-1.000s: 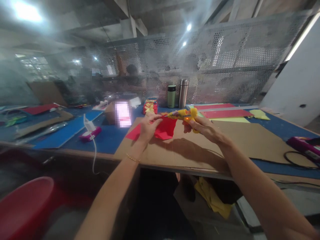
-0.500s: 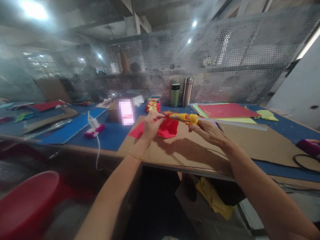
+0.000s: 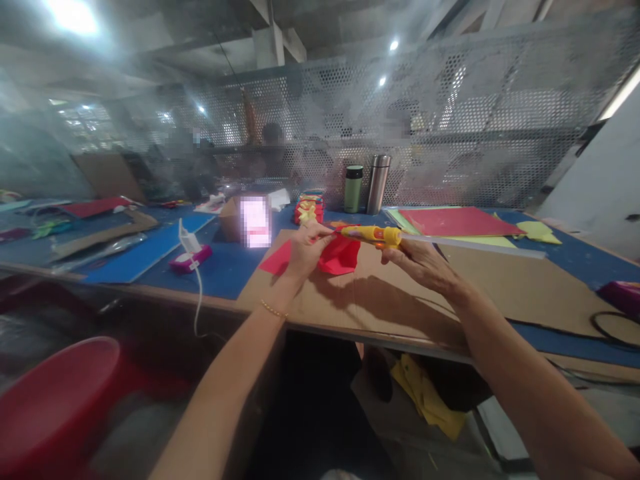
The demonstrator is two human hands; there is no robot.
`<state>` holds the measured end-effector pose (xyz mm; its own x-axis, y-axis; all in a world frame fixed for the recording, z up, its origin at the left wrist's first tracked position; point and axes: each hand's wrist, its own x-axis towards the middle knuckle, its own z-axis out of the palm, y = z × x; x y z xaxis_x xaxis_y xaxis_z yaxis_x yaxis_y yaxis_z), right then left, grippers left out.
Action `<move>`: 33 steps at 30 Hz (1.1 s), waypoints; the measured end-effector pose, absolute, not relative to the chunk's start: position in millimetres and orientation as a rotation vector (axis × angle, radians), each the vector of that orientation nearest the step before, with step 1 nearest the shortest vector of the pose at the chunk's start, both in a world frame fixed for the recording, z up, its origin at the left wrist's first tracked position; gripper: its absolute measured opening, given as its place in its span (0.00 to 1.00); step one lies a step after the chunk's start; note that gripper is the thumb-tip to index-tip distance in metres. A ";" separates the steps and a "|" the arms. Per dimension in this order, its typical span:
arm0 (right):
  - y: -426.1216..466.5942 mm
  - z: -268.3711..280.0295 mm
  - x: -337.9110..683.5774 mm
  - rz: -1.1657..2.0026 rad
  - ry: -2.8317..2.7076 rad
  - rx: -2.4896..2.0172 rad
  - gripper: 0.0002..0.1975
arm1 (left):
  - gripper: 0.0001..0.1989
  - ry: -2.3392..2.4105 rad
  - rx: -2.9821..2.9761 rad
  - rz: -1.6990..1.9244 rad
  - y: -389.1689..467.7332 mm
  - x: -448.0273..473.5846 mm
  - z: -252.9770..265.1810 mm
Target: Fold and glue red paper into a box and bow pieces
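Note:
My left hand (image 3: 307,248) pinches a red piece of felt-like sheet (image 3: 341,259), which stands partly folded above the cardboard. In my right hand (image 3: 417,261) is a yellow hot glue gun (image 3: 373,234), gripped with the fingers wrapped round it. A long whitish glue stick (image 3: 475,246) sticks out of its back end to the right. The gun's tip points left and meets the upper part of the red piece near my left fingertips; the exact contact is hidden. Another flat red part (image 3: 276,259) lies on the cardboard (image 3: 370,303) beside my left wrist.
Behind stand a green tumbler (image 3: 353,189), a steel flask (image 3: 379,185) and a red-yellow bundle (image 3: 309,208). A lit phone (image 3: 255,221) leans on a box. Left are a purple power strip (image 3: 191,259) and a red stool (image 3: 60,400). Red sheets (image 3: 460,221) lie at right.
The view has shifted slightly, moving the scene a little to the right. Both hands keep their hold on the red piece and the glue gun, with hardly any movement between them.

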<state>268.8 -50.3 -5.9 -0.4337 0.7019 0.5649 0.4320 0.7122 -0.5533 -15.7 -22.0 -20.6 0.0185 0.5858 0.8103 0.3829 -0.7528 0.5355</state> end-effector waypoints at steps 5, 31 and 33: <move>-53.6 -0.6 268.1 0.417 -2.105 -0.872 0.30 | 0.04 1.006 2.130 1.828 -20.4 -16.8 -21.9; -53.9 0.3 268.9 0.395 -2.141 -0.885 0.31 | 0.03 1.056 2.086 1.780 -20.7 -15.4 -20.9; -53.9 0.7 268.7 0.397 -2.124 -0.872 0.31 | 0.03 1.056 2.074 1.782 -20.9 -16.3 -20.0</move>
